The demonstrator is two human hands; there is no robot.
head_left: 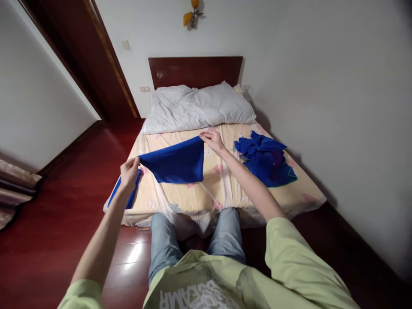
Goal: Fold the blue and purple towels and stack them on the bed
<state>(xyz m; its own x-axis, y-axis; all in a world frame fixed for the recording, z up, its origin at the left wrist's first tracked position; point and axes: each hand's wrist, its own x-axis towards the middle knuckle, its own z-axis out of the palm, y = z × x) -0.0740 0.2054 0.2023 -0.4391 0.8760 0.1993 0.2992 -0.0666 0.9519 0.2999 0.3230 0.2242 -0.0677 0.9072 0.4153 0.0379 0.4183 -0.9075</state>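
Observation:
A blue cloth (180,162) is stretched between my two hands above the bed, its lower part hanging down. My left hand (129,171) pinches its left corner. Higher up, my right hand (212,140) pinches the upper right corner, so the top edge slopes up to the right. Partly behind my left wrist, a folded blue cloth (133,193) lies at the bed's near left edge. On the right side of the bed rests a crumpled heap of blue cloths (265,159), one with a green-edged corner.
The bed (193,199) has a cream floral sheet. A white quilt (199,105) lies against the dark red headboard (196,72). A wall stands close on the right. Dark red floor (64,206) and a curtain (14,189) are at left.

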